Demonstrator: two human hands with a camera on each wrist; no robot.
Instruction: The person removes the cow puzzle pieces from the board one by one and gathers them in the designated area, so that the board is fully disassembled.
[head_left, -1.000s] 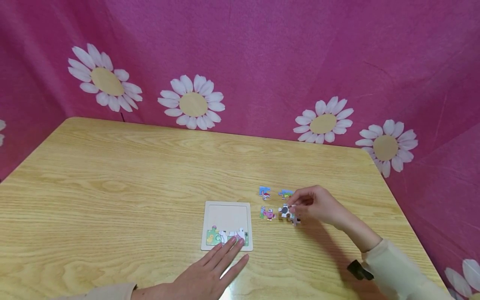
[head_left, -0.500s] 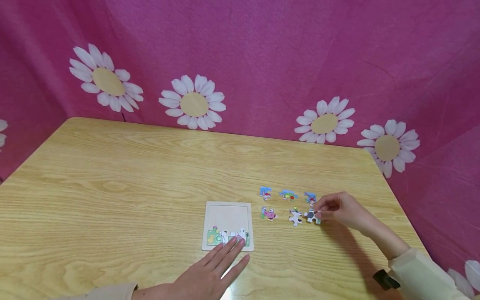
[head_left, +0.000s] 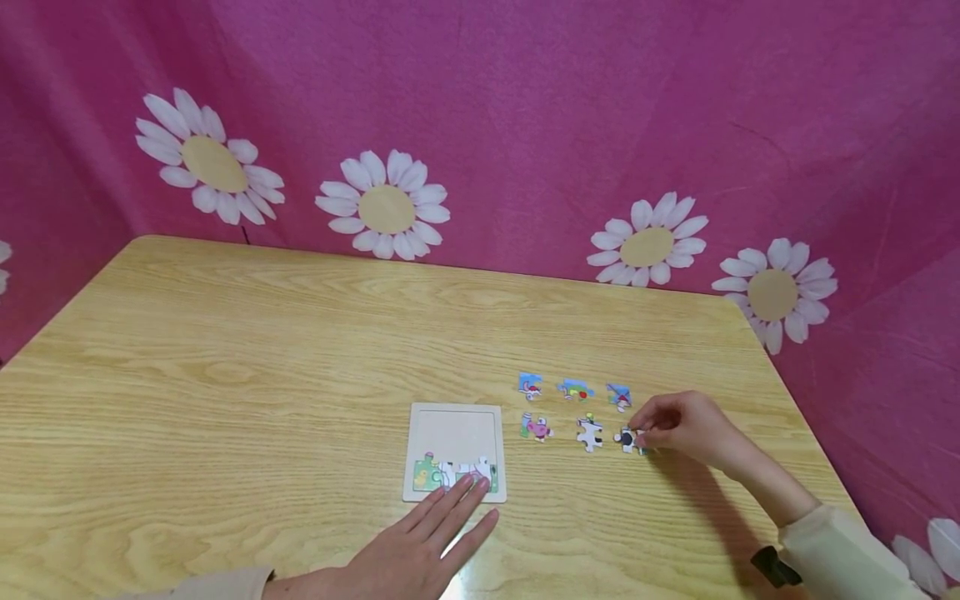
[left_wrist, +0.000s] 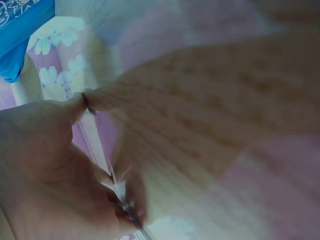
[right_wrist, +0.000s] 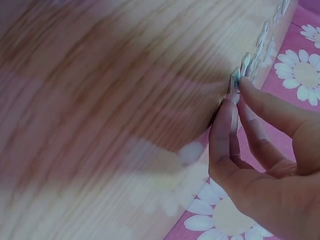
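Nearest you, your left hand is released: its fingers lie extended, with two fingertips resting over white pieces at the lower right of the shallow square tray. At the tray's lower left sits a green piece printed with a yellow duck; the upper area shows bare base.

To the right of the tray, your right hand pinches a black-and-white piece between thumb and fingertips. You cannot tell whether this piece touches the desk. A dark attachment sits at your right sleeve.

Left of the pinched piece, near and apart from it, a white piece lies on the desk. Nearer the tray lies a pink piece.

Beyond these, a second row holds three blue-edged pieces: left, middle and right, spaced apart.

Behind the desk's far edge hangs a magenta cloth printed with large white daisies.
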